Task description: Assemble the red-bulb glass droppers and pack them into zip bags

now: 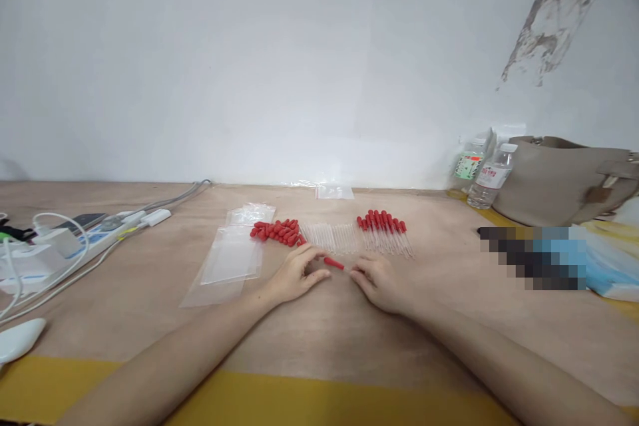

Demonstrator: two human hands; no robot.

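My left hand (295, 274) and my right hand (378, 279) rest on the wooden table, fingers curled toward each other. Between their fingertips lies a small dropper with a red bulb (333, 263); both hands pinch it. Just beyond the left hand is a heap of loose red rubber bulbs (276, 231). A row of clear glass tubes (332, 237) lies in the middle. To the right lie several assembled droppers with red bulbs (384, 229).
Clear plastic bags (230, 258) lie left of the hands, another (334, 192) by the wall. A power strip with chargers and cables (60, 243) sits far left. Two water bottles (492, 176) and a beige bag (564, 180) stand at the right.
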